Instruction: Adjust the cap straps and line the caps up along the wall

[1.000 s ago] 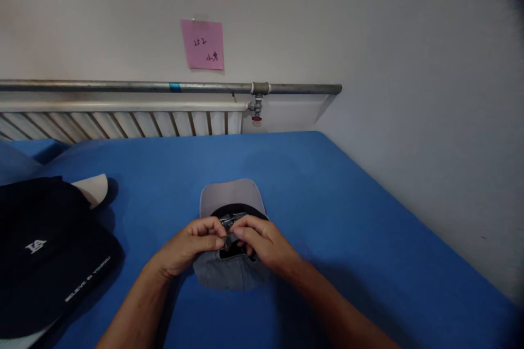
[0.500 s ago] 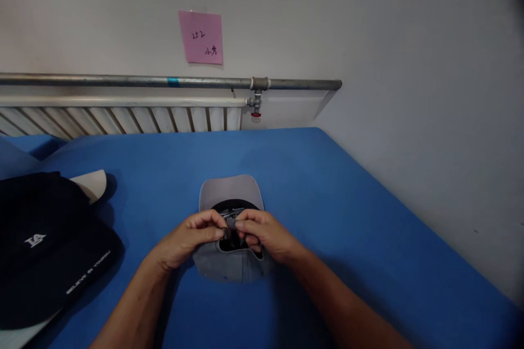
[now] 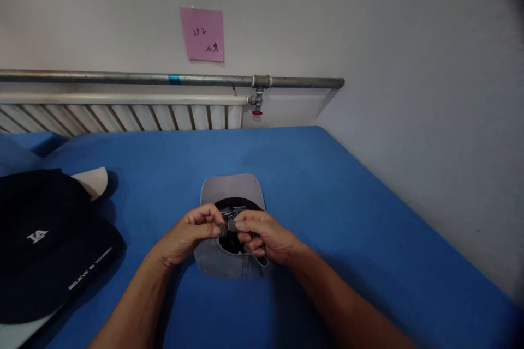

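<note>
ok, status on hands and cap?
Left hand and right hand each pinch a strap end; ends apart. Gray cap on blue surface. Dark cap off left, not blocking.

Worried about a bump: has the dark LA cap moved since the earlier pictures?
No, not visibly: the dark LA cap keeps its place against the white radiator; the whole view shifted slightly.

The left hand [image 3: 184, 235] and right hand [image 3: 272, 234] face each other, near but apart, each pinched at thumb and forefinger. Both forearms [image 3: 137, 294] slant inward; the right's lower fingers [image 3: 252, 244] curl.
</note>
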`<state>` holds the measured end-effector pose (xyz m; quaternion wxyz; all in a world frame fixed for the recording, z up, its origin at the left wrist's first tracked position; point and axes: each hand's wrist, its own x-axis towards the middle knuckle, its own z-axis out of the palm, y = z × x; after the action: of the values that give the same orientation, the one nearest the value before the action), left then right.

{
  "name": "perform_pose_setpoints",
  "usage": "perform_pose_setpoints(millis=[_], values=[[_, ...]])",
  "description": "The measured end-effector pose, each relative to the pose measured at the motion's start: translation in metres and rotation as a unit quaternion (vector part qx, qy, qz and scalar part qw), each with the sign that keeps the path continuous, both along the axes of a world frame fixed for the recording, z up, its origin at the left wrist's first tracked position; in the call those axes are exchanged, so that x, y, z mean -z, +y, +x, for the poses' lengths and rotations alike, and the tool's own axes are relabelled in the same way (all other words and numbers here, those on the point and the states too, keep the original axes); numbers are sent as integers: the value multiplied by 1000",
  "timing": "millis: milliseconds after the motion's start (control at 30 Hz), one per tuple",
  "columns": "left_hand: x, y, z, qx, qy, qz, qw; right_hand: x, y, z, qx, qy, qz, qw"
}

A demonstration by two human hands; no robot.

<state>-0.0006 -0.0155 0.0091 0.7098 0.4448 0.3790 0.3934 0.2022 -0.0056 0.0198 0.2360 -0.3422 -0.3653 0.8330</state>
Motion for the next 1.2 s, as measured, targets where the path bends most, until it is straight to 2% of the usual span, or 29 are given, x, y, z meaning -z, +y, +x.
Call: perform_pose_setpoints(millis=[667,800,967,1100,1200], values=[[3,0,-2,59,10,5,998,0,-2,0,-81,-12,28,996],[4,0,-2,62,9,6,998,-1,-4,-2,-65,-22,49,996],[3,1,-3,65,-4,1,998,-1,-4,-3,-8,-61,122,991],[3,0,-3,70,-11,3,997,5,-5,-5,30,-37,128,991],[3,0,-2,71,-7,6,997,7,-6,-8,29,-17,138,990]])
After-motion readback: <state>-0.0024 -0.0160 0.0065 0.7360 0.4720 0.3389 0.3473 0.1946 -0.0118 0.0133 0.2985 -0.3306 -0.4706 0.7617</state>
